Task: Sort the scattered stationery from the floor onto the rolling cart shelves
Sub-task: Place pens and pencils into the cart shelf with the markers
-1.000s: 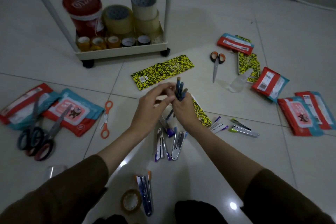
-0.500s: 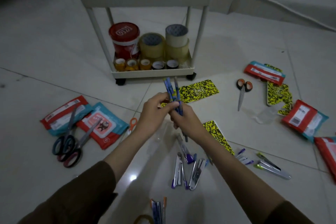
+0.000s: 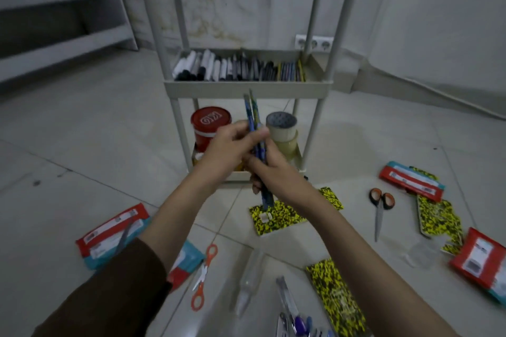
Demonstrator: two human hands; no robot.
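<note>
Both hands hold one upright bundle of blue pens [image 3: 253, 113] in front of the white rolling cart [image 3: 246, 88]. My left hand [image 3: 228, 149] pinches the bundle near its middle. Lower down, my right hand [image 3: 269, 169] grips it, and the pen ends stick out below. The cart's middle shelf holds a row of markers and pens [image 3: 235, 68]. On its bottom shelf stand a red tin [image 3: 209, 124] and stacked tape rolls [image 3: 282, 128].
Scattered on the tiled floor are orange scissors [image 3: 202, 276], black-and-orange scissors [image 3: 380, 209], yellow-black cards [image 3: 284, 216], red-teal packets [image 3: 109, 235] left and right, a clear bottle [image 3: 250, 282] and more pens and clips [image 3: 294, 317] near me.
The view has tilted up, so the cart's middle shelf now shows. Both hands have lifted the pen bundle up and towards the cart.
</note>
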